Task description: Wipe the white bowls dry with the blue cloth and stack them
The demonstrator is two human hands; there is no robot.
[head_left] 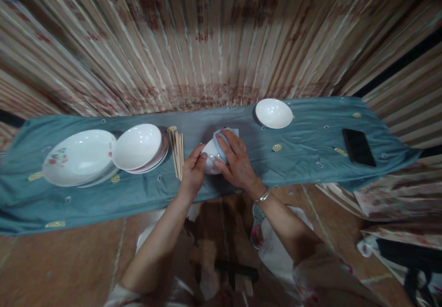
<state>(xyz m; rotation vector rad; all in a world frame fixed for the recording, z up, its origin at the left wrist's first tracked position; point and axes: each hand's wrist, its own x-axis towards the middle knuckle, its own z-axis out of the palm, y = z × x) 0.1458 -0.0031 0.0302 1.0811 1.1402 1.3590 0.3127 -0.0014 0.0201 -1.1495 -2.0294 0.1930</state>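
A white bowl (210,159) is held tilted over the near middle of the cloth-covered table. My left hand (194,166) grips its left side, with the thumb on the near surface. Fingers of my right hand (236,159) press a light blue cloth (226,148) against the bowl's right side and rim. The cloth's corner sticks out beyond the fingers. Just left of my left hand lie several wooden chopsticks (177,153) side by side. Part of the bowl is hidden behind the hands and cloth.
Stacked plates (81,157) with a floral pattern stand at the left, next to stacked bowls (138,146). Another white bowl (274,113) sits at the back right, and a black phone (359,147) lies farther right. A striped curtain (221,35) hangs behind the table (300,159).
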